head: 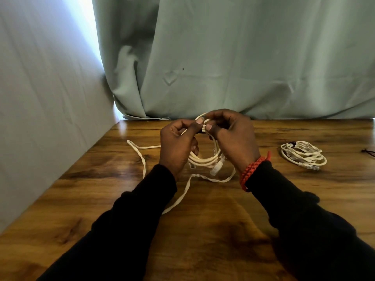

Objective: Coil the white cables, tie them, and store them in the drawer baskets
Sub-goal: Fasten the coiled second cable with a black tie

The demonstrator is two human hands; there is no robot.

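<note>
Head view: the left hand and right hand both pinch the top of the coiled cable above the desk. The cable looks light and springy; the grip should clamp all loops together. Below the grip, a loose tail trails. 1 tied coil lies right of it. No baskets are visible.
</note>
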